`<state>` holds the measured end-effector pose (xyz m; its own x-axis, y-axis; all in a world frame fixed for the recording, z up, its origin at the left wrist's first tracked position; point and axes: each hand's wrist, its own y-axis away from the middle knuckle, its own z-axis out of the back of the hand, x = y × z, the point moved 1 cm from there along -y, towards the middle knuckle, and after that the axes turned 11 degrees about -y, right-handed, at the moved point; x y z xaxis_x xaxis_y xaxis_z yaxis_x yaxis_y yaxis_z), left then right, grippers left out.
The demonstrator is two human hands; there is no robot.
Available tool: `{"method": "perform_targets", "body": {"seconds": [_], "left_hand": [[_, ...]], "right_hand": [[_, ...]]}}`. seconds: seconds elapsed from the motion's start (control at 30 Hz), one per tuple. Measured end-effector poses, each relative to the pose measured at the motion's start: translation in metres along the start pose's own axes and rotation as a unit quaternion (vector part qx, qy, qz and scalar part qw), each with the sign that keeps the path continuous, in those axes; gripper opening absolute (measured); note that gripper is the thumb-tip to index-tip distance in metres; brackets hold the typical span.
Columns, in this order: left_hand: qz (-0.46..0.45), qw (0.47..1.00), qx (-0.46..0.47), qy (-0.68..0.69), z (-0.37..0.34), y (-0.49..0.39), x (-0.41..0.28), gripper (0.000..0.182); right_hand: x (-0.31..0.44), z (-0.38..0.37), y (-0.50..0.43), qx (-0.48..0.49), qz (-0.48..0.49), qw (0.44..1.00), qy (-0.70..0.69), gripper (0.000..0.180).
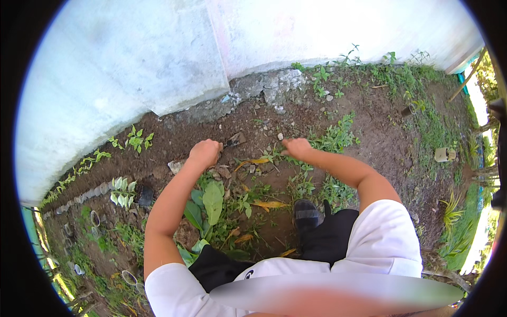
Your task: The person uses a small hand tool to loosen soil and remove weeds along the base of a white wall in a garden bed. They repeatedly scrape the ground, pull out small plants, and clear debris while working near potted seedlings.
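Note:
My left hand (205,153) is closed around the handle of a small hand trowel (235,140), whose soil-covered blade points right over the bare brown soil (186,132). To the right, my right hand (297,148) is low over the ground beside a small pale stone (280,136) and some green weeds (334,136). Its fingers point left; whether they hold anything is not clear. A yellowed leaf (259,161) lies on the soil between the hands, nearer to me.
A whitish wall (158,51) with a broken concrete footing (269,87) runs across the far side. Broad-leaved plants (213,202) grow near my knees. A row of stones (85,196) edges the bed at left, by a black plant bag (146,195). Weeds surround my boot (306,214).

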<state>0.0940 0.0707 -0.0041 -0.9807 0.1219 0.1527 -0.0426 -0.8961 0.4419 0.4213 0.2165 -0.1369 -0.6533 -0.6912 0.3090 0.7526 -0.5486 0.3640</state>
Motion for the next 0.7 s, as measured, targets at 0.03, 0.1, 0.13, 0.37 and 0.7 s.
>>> {"method": "perform_targets", "body": {"seconds": [0.03,0.1,0.13,0.37,0.7], "left_hand": [[0.002,1.000,0.001,-0.009,0.000,-0.003,0.001,0.028],[0.000,1.000,-0.002,-0.004,-0.001,-0.009,0.000,0.028],[0.001,1.000,-0.007,-0.005,-0.002,-0.010,-0.001,0.028],[-0.002,1.000,0.000,-0.017,-0.016,-0.003,-0.004,0.029],[-0.024,0.999,-0.025,-0.012,-0.017,-0.003,0.005,0.038]], "right_hand": [[0.006,-0.012,0.005,0.043,-0.015,0.998,0.052,0.045],[0.012,-0.028,0.003,0.103,-0.012,0.985,0.135,0.041],[0.005,-0.028,0.001,0.131,0.000,0.972,0.194,0.028],[-0.060,0.025,-0.007,-0.009,-0.088,0.992,0.095,0.025],[0.006,-0.030,-0.006,0.101,0.119,0.986,0.053,0.055]]}}
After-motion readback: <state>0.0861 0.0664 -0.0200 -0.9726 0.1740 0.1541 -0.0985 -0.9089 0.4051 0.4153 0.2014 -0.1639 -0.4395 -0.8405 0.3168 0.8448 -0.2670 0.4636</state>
